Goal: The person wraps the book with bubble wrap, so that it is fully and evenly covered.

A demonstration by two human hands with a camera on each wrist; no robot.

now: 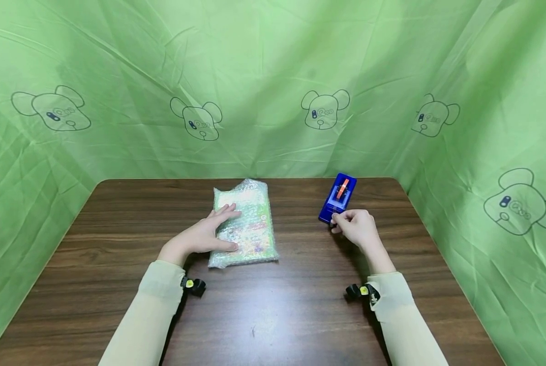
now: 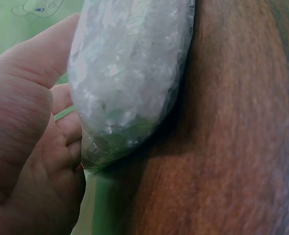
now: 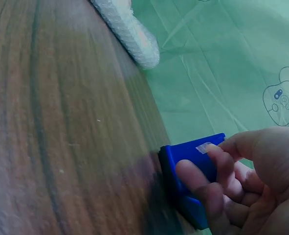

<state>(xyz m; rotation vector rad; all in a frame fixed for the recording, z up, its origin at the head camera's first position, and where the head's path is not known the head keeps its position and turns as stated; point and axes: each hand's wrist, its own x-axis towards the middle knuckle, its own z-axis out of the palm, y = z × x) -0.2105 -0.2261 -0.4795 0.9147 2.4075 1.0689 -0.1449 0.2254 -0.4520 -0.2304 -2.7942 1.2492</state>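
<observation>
A flat package in bubble wrap (image 1: 250, 229), with a colourful green print showing through, lies left of the table's middle. My left hand (image 1: 209, 231) rests on its left side, thumb and fingers spread over the wrap. In the left wrist view the package's rounded, clear wrapped end (image 2: 129, 73) stands beside the palm. Farther right is a blue tape dispenser (image 1: 335, 198) with an orange wheel. At its near end my right hand (image 1: 357, 227) pinches with thumb and fingers. The right wrist view shows a small clear bit of tape (image 3: 203, 148) at those fingertips.
The dark wooden table (image 1: 131, 218) reaches back to a green cloth backdrop (image 1: 254, 61) printed with bear heads, which also hangs along both sides. Both forearms come in from the front edge, each with a small black camera (image 1: 196, 287) at the wrist.
</observation>
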